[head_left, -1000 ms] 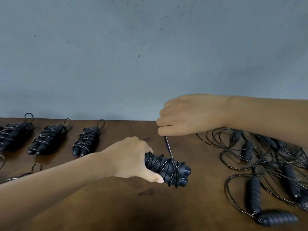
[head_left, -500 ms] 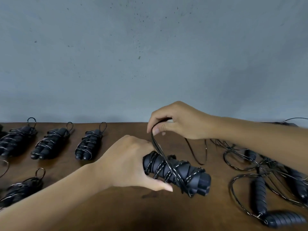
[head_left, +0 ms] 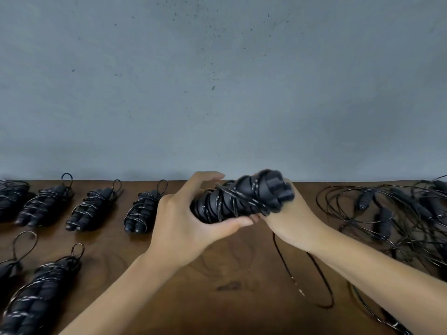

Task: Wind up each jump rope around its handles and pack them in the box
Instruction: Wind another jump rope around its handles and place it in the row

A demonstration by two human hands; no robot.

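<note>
Currently our left hand [head_left: 183, 228] and right hand [head_left: 287, 213] grip the wound handles [head_left: 242, 199]; the slack rope tail [head_left: 321, 274] may snag, loosening coils.

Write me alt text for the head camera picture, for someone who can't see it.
Two hands hold a half-wound jump rope above a brown table: the left hand grips its paired handles, the right hand cups their far end, and loose cord hangs down. Wound ropes lie in rows at left, a tangled pile at right.
</note>
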